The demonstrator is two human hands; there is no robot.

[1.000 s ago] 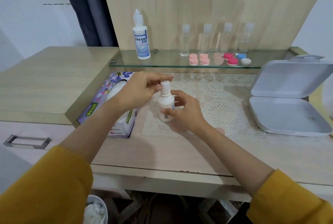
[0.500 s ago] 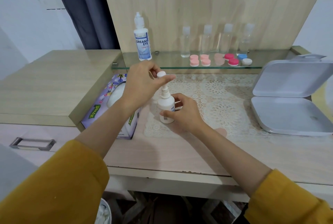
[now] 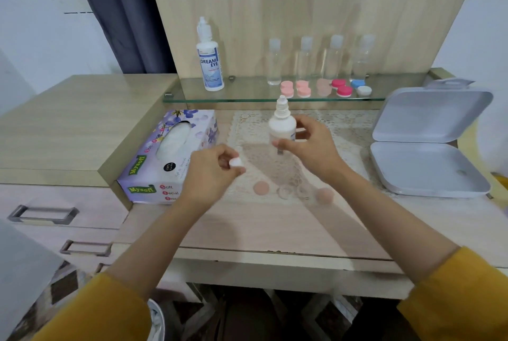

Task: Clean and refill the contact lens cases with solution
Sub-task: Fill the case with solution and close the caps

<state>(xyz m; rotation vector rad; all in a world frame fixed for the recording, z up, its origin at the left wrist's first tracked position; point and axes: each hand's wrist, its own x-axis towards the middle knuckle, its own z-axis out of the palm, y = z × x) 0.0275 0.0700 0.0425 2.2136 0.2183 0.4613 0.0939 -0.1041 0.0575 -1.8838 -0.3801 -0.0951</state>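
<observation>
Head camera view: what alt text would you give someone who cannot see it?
A person's right hand holds a small white plastic bottle, uncapped and upright, while the left hand pinches its small white cap. Nearer the viewer, on a cream lace mat, sits an open clear lens case between two round peach lids.

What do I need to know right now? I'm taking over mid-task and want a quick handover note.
Left-hand grip pinches the small white cap. Right-hand grip holds the uncapped solution bottle upright over the lace mat.
Open lens case sits at the mat's near edge, its two peach lids beside it.
Done: bottle uncapped, case opened.
Left: fill both cups, close them, recap; other cases wait closed on the glass shelf.
</observation>
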